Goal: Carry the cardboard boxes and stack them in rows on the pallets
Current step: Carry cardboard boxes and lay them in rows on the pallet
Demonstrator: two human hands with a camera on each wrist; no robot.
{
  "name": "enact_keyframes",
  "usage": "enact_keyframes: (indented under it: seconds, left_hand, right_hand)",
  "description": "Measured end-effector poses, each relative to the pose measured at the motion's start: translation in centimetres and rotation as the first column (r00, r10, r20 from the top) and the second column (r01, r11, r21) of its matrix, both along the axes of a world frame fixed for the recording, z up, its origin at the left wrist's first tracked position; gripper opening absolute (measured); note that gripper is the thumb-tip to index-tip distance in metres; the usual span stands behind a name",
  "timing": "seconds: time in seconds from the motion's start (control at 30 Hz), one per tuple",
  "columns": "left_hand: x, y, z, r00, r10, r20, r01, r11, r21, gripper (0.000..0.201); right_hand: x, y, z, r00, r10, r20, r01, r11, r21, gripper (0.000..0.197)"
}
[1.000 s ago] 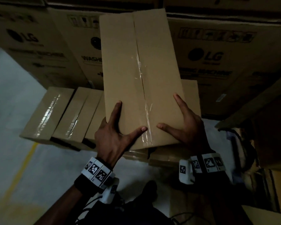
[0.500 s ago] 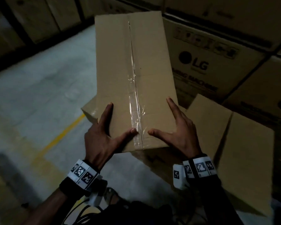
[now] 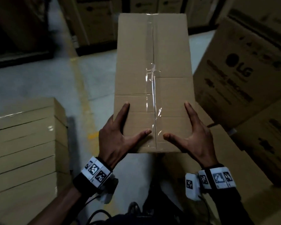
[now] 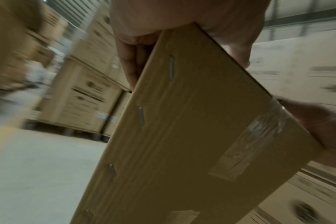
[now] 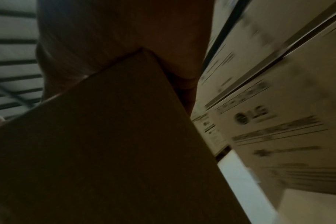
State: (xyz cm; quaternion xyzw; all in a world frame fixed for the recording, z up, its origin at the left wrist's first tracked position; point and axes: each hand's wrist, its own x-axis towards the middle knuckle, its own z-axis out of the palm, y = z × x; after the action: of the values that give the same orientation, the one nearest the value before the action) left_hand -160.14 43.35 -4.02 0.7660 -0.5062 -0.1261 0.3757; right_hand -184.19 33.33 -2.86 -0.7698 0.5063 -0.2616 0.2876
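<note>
Carried cardboard box (image 3: 152, 82): matt brown card; glossy clear tape (image 3: 153, 101) along seam. Floor (image 3: 39, 82): smooth pale concrete.

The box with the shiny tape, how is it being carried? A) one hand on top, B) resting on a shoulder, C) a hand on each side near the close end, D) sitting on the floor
C: the left hand and the right hand hold the box at its two near corners, thumbs lying on top beside the tape.

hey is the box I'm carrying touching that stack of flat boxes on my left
Apart. In the head view the carried cardboard box is up in both hands, and a strip of bare floor shows between it and the stack of flat boxes.
</note>
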Motion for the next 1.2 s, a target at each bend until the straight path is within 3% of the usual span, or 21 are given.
enact_keyframes:
  seconds: [0.2, 0.4, 0.8, 0.97, 1.2]
  left_hand:
    - [9.0, -5.6, -1.8, 0.993, 0.117, -0.003, -0.116, 0.992, 0.050, 0.112]
    - [19.5, -15.0, -3.0, 0.967, 0.254, 0.031, -0.256, 0.965, 0.056, 0.111]
    - [40.5, -30.9, -1.9, 0.842, 0.540, 0.002, -0.539, 0.841, 0.049, 0.110]
    - [50.6, -37.0, -3.0, 0.792, 0.610, -0.007, -0.609, 0.792, 0.045, 0.112]
    - [69.5, -45.1, -3.3, 0.716, 0.698, -0.032, -0.698, 0.716, -0.005, 0.110]
  right_hand:
    - [10.9, -9.6, -1.3, 0.986, 0.166, -0.017, -0.166, 0.986, 0.016, 0.120]
    - [23.3, -21.5, -3.5, 0.953, 0.300, 0.039, -0.301, 0.953, 0.017, 0.121]
    - [49.7, -42.8, -1.5, 0.829, 0.559, -0.003, -0.559, 0.829, 0.005, 0.121]
    - [62.1, -50.0, -1.8, 0.771, 0.635, -0.044, -0.635, 0.772, 0.018, 0.121]
    - [84.1, -59.1, -1.3, 0.692, 0.721, -0.040, -0.721, 0.693, 0.027, 0.119]
